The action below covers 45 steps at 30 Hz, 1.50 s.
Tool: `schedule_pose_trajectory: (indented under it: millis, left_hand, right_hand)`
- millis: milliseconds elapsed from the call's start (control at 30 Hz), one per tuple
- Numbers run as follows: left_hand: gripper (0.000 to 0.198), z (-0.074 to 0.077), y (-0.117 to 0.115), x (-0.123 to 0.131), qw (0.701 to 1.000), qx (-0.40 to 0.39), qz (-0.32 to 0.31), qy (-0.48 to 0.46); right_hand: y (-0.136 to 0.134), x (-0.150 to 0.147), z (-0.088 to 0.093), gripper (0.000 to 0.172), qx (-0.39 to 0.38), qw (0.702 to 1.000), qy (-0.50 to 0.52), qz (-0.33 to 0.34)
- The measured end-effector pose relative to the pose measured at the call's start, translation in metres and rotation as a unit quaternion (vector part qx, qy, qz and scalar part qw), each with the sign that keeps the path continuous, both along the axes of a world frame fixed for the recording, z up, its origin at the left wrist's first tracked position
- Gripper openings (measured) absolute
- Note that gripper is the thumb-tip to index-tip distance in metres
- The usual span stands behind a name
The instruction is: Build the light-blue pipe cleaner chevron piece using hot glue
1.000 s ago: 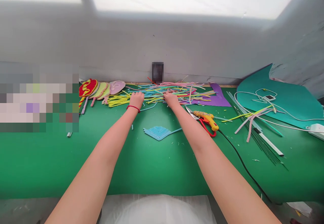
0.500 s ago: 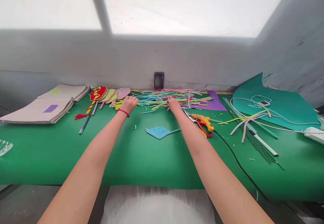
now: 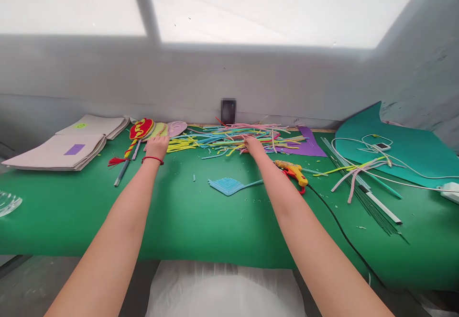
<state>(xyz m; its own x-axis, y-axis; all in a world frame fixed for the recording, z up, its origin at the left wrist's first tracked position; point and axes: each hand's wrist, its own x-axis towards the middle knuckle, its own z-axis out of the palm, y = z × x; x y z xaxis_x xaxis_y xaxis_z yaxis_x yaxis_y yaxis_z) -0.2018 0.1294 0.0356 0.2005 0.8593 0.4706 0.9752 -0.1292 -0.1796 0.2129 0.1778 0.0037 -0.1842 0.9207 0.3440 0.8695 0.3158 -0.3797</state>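
Observation:
My left hand (image 3: 157, 147) is over the front of the yellow and pink fan-shaped crafts, beside the yellow pipe cleaners (image 3: 182, 143). Its fingers appear loosely spread, though their tips are hidden. At the front of a loose pile of multicoloured pipe cleaners (image 3: 218, 137), my right hand (image 3: 254, 147) has its fingers closed among the strands; exactly which ones they grip is hard to see. Nearer me lies a blue leaf-shaped piece (image 3: 226, 186) made of pipe cleaners, its stem running behind my right forearm.
A yellow glue gun (image 3: 292, 171) rests over red-handled scissors (image 3: 302, 190), partly behind my forearm. Purple sheet (image 3: 311, 145), teal sheet (image 3: 405, 157), white cable and green wires (image 3: 382, 219) lie right. At left are cardboard pieces (image 3: 50, 152) and a red-and-yellow tasselled fan (image 3: 139, 129).
My left hand has moved left, from the yellow pipe cleaners to the fan-shaped crafts. My right hand stays at the pile. The view has shifted slightly.

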Motion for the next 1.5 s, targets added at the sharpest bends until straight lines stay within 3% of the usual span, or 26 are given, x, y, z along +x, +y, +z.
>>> schedule_pose_trajectory:
  millis: [100,200,267,333,400,467,533,667,733,833,933,1000,1133,1333,1500]
  left_hand:
    - [0.028,0.003,-0.002,0.008,0.996,0.032,0.011,-0.086]
    - [0.02,0.006,-0.001,0.051,0.966,0.07,0.002,-0.248]
    - [0.019,0.008,-0.004,0.094,0.916,0.088,-0.019,-0.392]
    - [0.019,0.007,-0.014,0.137,0.855,0.091,-0.063,-0.507]
    - [0.019,0.002,-0.031,0.174,0.803,0.079,-0.108,-0.581]
    - [0.02,-0.01,-0.053,0.197,0.777,0.062,-0.143,-0.611]
    - [0.021,-0.025,-0.075,0.206,0.786,0.049,-0.152,-0.598]
    - [0.014,-0.046,-0.098,0.199,0.864,-0.025,-0.21,-0.457]
    - [0.019,-0.046,-0.102,0.196,0.861,-0.029,-0.203,-0.465]
    - [0.023,-0.039,-0.111,0.197,0.867,-0.038,-0.216,-0.448]
    - [0.024,-0.037,-0.125,0.203,0.886,-0.059,-0.273,-0.37]
    - [0.026,-0.039,-0.133,0.207,0.89,-0.095,-0.305,-0.324]
    - [0.026,-0.041,-0.135,0.206,0.895,-0.141,-0.293,-0.306]
    - [0.029,-0.038,-0.126,0.192,0.862,-0.104,-0.155,-0.471]
    - [0.05,-0.04,-0.124,0.189,0.864,-0.061,-0.205,-0.456]
  right_hand:
    - [0.0,0.001,0.003,0.019,0.017,1.0,0.004,0.004]
    - [-0.006,-0.017,0.01,0.016,0.07,0.994,0.072,-0.046]
    - [-0.015,-0.034,0.017,0.026,0.08,0.981,0.167,-0.057]
    - [-0.033,-0.052,0.022,0.038,0.036,0.968,0.247,-0.005]
    - [-0.059,-0.065,0.023,0.05,-0.02,0.952,0.302,0.043]
    - [-0.094,-0.073,0.019,0.053,-0.052,0.934,0.344,0.077]
    - [-0.13,-0.072,0.012,0.05,-0.074,0.929,0.35,0.099]
    - [-0.182,-0.048,0.001,0.045,-0.031,0.96,0.267,0.082]
    - [-0.193,-0.031,0.001,0.041,-0.042,0.955,0.288,0.051]
    - [-0.197,-0.012,0.003,0.042,-0.123,0.906,0.404,0.026]
    - [-0.196,-0.007,0.004,0.054,-0.18,0.85,0.493,0.036]
    - [-0.195,-0.009,0.005,0.053,-0.197,0.826,0.526,0.044]
    - [-0.196,-0.013,0.007,0.048,-0.219,0.805,0.545,0.079]
    - [-0.19,-0.005,0.004,0.054,-0.182,0.777,0.602,0.018]
    - [-0.187,-0.007,0.0,0.053,-0.193,0.756,0.626,0.016]
